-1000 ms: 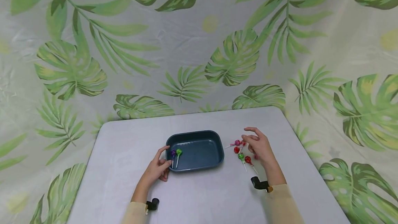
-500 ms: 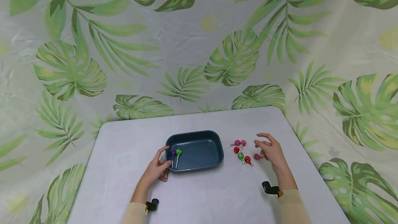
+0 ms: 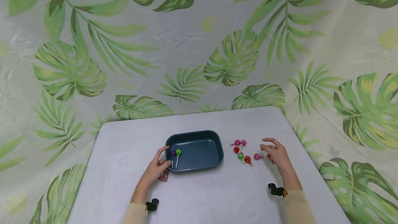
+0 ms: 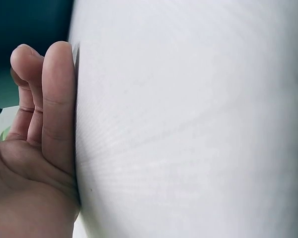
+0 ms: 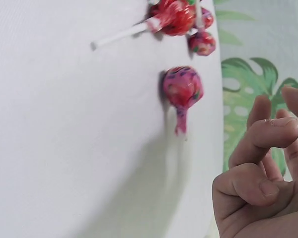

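Note:
A dark blue rectangular tray (image 3: pixel 199 167) sits mid-table. My left hand (image 3: pixel 157 169) holds its left end, with the thumb and index finger at the rim; the left wrist view shows other fingers (image 4: pixel 58 99) bent beside the tray's wall. Inside lie a purple lollipop (image 3: pixel 173 153) and a green lollipop (image 3: pixel 178 152). My right hand (image 3: pixel 278 155) hovers with loosely bent fingers, holding nothing, just right of a pink lollipop (image 3: pixel 257 156). In the right wrist view this lollipop (image 5: pixel 183 88) lies on the table, apart from the fingers.
Right of the tray lie a red lollipop (image 3: pixel 247 159), a green lollipop (image 3: pixel 240 156), another red lollipop (image 3: pixel 236 150) and two pink lollipops (image 3: pixel 243 143) close together. The white table (image 3: pixel 199 199) meets a leaf-patterned cloth (image 3: pixel 183 54) at the back.
My right hand has moved right and toward me, off the lollipop group, uncovering the pink lollipop at the right. The left hand, tray and lollipops stay where they were.

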Action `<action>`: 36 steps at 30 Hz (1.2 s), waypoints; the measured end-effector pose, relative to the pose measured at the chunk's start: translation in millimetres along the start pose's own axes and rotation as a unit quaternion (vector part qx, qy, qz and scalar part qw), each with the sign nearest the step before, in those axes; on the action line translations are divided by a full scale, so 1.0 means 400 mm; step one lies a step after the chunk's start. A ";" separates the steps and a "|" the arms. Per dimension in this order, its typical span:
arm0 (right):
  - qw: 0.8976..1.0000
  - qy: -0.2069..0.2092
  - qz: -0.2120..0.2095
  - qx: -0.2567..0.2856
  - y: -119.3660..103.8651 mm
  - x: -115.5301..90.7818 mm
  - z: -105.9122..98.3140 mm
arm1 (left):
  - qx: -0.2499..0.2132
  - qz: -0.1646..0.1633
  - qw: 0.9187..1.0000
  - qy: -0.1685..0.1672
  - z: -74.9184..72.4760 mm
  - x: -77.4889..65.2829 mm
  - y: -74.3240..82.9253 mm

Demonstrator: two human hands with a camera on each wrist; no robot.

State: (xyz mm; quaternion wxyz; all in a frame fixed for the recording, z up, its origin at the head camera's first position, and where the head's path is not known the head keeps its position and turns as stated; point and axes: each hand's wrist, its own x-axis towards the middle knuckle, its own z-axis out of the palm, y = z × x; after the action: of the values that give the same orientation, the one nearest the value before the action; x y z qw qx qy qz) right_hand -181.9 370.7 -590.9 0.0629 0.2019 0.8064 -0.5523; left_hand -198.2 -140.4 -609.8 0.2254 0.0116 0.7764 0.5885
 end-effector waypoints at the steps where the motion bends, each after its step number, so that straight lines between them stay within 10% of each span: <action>1: 1.000 -0.002 0.004 -0.002 0.005 0.002 0.000 | 0.000 0.000 1.000 0.000 0.000 0.000 0.000; 28: 0.996 -0.045 0.033 -0.063 0.091 0.008 0.002 | 0.004 0.011 1.000 0.029 0.004 0.041 -0.068; 36: 0.991 -0.088 0.011 -0.098 0.100 -0.015 -0.001 | 0.006 0.004 1.000 0.022 0.006 0.020 -0.034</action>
State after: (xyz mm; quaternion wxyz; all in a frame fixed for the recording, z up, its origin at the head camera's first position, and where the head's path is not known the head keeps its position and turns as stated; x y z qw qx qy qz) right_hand -160.8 381.7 -623.4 0.1591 0.1543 0.8458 -0.4852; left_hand -201.1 -139.9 -625.3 0.2057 0.0025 0.7846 0.5848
